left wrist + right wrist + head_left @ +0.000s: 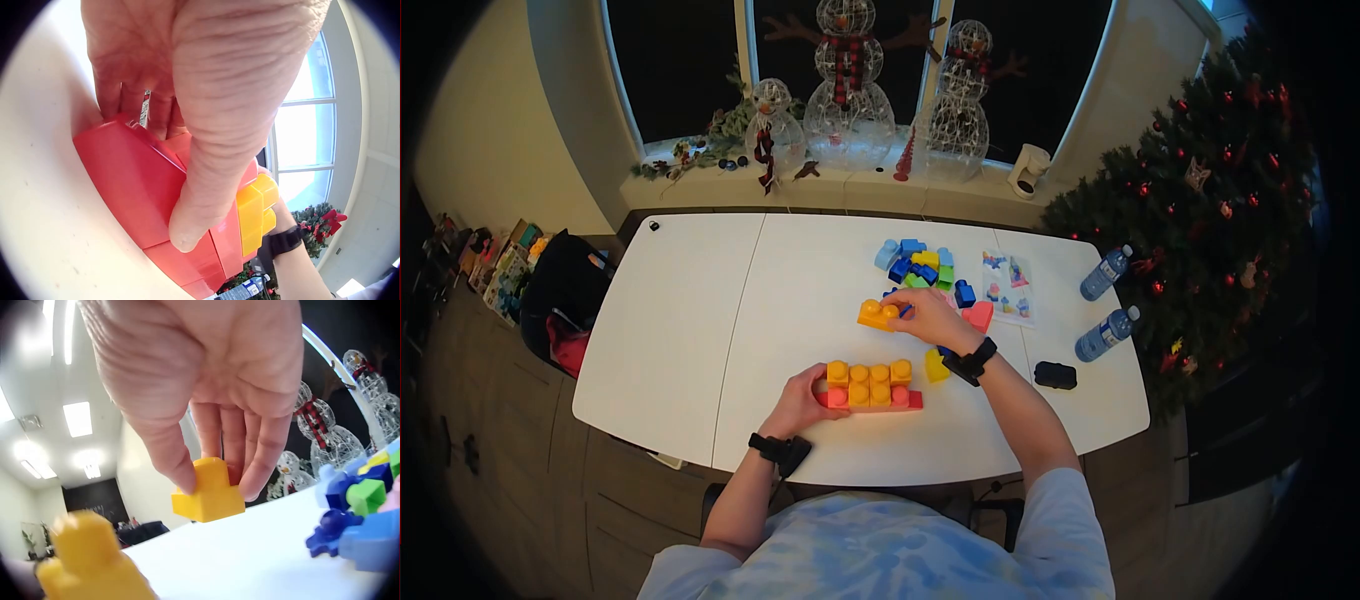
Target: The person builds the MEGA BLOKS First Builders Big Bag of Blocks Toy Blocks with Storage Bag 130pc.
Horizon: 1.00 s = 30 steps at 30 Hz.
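My left hand (797,402) grips the left end of a block build. Red toy building blocks (131,181) form its bottom, and yellow-orange blocks (859,386) stand in a row on top. In the left wrist view the thumb presses along the red side, and the lower blocks sit at the white tabletop. Past the build, my right hand (935,320) pinches a yellow-orange toy building block (209,503) between thumb and fingers, its studs facing up. A yellow block (937,366) lies under the right wrist, partly covered by it.
A pile of blue, green and yellow blocks (913,262) lies beyond the right hand, with a pink block (978,317) nearby. Right of it lie a picture sheet (1022,305), two water bottles (1106,273) and a black case (1055,375). The white table (665,330) extends left.
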Tool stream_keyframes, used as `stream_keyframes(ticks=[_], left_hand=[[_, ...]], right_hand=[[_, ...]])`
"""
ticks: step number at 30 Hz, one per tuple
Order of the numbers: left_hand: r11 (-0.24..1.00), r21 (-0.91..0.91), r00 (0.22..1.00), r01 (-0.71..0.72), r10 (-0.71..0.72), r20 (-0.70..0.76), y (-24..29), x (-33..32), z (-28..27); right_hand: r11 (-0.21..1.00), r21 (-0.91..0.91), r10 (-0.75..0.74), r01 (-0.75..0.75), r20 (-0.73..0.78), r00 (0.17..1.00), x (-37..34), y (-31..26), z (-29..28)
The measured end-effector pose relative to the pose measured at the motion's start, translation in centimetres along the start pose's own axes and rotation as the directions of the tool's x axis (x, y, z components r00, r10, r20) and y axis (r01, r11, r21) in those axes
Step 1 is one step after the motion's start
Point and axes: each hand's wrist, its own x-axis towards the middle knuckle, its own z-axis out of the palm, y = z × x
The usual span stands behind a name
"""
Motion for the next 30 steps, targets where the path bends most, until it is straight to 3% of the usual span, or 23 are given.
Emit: stream_keyframes(ticks=[2,3,5,8,16,22,30], left_hand=[[1.0,0.0,1.0,0.01,-0.01,0.004,-0.1,0.0,0.0],[1.0,0.0,1.0,0.001,-0.001,0.002,-0.2,0.0,0.1],[1.0,0.0,1.0,-0.007,0.007,0.002,-0.2,0.0,0.0],[1.0,0.019,1.0,0.002,-0.002,0.003,-0.2,0.0,0.0],[0.999,0.039,1.0,0.009,-0.009,-0.004,0.3,-0.1,-0.1],[0.998,0.046,0.997,0.052,-0.054,0.051,0.9,-0.1,-0.3],[0.998,0.045,0.998,0.041,-0.043,0.036,1.0,0.0,-0.2]], right_hand=[[0.982,0.166,-0.1,0.093,0.031,0.995,-1.2,-2.7,-1.4],[0.982,0.168,-0.099,0.092,0.033,0.995,-1.7,-3.9,-1.9],[0.986,0.041,-0.164,0.159,0.208,0.964,-2.9,-5.5,-2.2],[0.956,-0.113,-0.247,0.27,0.187,0.951,-4.0,-5.4,-0.7],[0.953,-0.167,-0.218,0.253,0.202,0.955,-4.8,-5.5,1.1],[0.92,-0.214,-0.324,0.329,0.057,0.944,-5.2,-5.7,2.8],[0.84,-0.422,-0.338,0.34,0.083,0.938,-5.7,-5.1,4.4]])
